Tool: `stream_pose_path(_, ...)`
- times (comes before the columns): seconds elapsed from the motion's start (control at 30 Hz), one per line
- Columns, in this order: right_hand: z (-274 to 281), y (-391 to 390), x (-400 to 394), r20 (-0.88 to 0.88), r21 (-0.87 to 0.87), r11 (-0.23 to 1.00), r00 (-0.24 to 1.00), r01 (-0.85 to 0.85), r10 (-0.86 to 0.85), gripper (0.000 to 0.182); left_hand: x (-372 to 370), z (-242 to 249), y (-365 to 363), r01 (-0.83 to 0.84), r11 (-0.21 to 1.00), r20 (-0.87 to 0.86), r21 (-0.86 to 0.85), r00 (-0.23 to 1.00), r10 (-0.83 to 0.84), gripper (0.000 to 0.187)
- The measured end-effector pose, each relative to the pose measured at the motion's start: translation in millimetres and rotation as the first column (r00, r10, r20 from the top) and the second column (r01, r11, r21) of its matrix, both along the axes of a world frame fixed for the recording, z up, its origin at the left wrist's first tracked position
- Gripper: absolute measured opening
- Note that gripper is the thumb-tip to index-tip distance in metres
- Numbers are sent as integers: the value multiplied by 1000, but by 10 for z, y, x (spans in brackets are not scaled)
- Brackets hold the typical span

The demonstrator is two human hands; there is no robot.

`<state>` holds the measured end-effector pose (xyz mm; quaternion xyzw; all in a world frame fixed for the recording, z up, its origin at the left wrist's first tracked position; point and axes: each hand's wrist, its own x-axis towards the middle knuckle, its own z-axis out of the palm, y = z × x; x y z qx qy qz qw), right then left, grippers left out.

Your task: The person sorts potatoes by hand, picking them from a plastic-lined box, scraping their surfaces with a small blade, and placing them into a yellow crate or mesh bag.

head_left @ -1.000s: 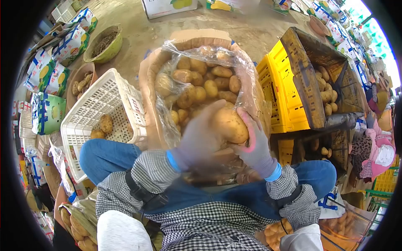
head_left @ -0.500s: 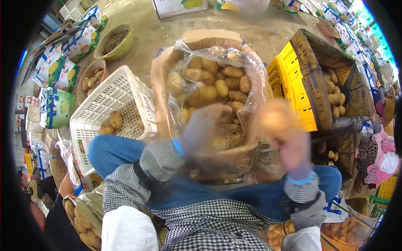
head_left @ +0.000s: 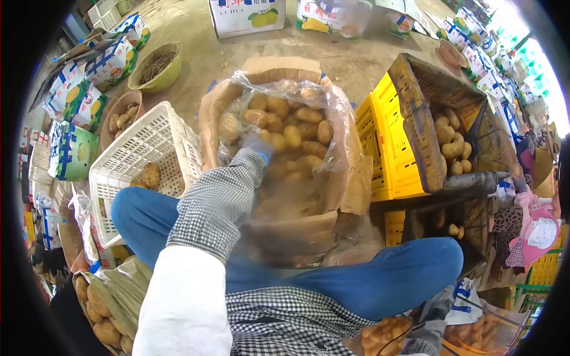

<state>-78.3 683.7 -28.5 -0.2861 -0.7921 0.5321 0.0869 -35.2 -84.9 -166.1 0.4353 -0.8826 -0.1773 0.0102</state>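
My left hand (head_left: 256,144), gloved in grey with a blue band at the wrist, reaches into a cardboard box (head_left: 350,204) lined with clear plastic (head_left: 338,127). It is over the left side of the potatoes (head_left: 293,136) heaped inside. Motion blur smears its fingers, and I cannot tell if they hold a potato. On the right, only the checked sleeve (head_left: 438,304) of my right arm shows, low beside my knee and close to potatoes (head_left: 385,336) at my side. My right hand itself is out of sight.
A white plastic basket (head_left: 127,160) with a few potatoes stands left of the box. To the right, a yellow crate (head_left: 401,139) adjoins a dark-lined container of potatoes (head_left: 452,142). A green tub (head_left: 163,80) and printed cartons (head_left: 252,18) stand farther back. A potato sack (head_left: 127,285) is at lower left.
My left hand has moved forward and left, deeper into the box. My right hand, raised at the box's right side with a blurred tan, potato-like thing, has dropped out of view at lower right.
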Motion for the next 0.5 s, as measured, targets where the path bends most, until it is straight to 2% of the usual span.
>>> stream_pose_path(0.03, -66, 68, 73, 37, 53, 999, 999, 6, -8, 49, 84, 353, 43, 118, 992, 41, 45, 992, -120, 82)
stream_pose_path(0.1, -28, 238, 57, 63, 195, 980, 997, -46, 34, 46, 198, 453, 17, 171, 901, -117, 399, 984, -135, 66)
stream_pose_path(0.13, 16, 360, 36, 67, 274, 958, 996, -83, 67, 45, 192, 337, -77, 154, 730, -273, 666, 961, 45, 57)
stream_pose_path(0.17, 128, 505, -9, 56, 429, 884, 982, -188, 182, 44, 188, 217, -168, 190, 475, -346, 859, 900, 266, 49)
stream_pose_path(0.2, 248, 715, -88, 25, 603, 730, 923, -320, 383, 43, 282, 554, -11, 232, 363, -368, 902, 854, 369, 39)
stream_pose_path(0.23, 425, 799, -214, -35, 700, 602, 823, -384, 566, 42, 378, 894, 149, 280, 247, -368, 928, 802, 470, 30)
stream_pose_path(0.27, 613, 793, -343, -123, 746, 524, 687, -412, 716, 41, 494, 1246, 266, 323, 124, -343, 938, 823, 453, 31)
stream_pose_path(0.3, 1147, -70, -303, -297, 394, 776, 731, -492, 614, 40, 592, 1444, 343, 364, -13, -316, 931, 825, 469, 36)
stream_pose_path(0.33, 1708, -997, -252, -464, -33, 884, 790, -467, 400, 40, 663, 1599, 403, 403, -150, -290, 903, 828, 480, 41)
stream_pose_path(0.37, 1940, -1419, -289, -348, 172, 801, 725, -574, 594, 40, 713, 1668, 445, 440, -283, -266, 852, 831, 489, 46)
stream_pose_path(0.4, 2171, -1841, -326, -222, 362, 661, 628, -657, 746, 40, 764, 1670, 478, 487, -331, -283, 808, 814, 507, 45)
stream_pose_path(0.43, 2238, -2404, -243, -117, 292, 698, 700, -654, 705, 40, 825, 1663, 511, 532, -375, -297, 759, 796, 528, 44)
stream_pose_path(0.47, 2274, -2971, -83, -3, 225, 735, 754, -640, 657, 41, 880, 1712, 573, 574, -370, -336, 730, 774, 537, 43)
stream_pose_path(0.5, 2192, -3433, 95, -56, 221, 605, 609, -765, 791, 41, 935, 1761, 635, 615, -366, -374, 699, 750, 546, 43)
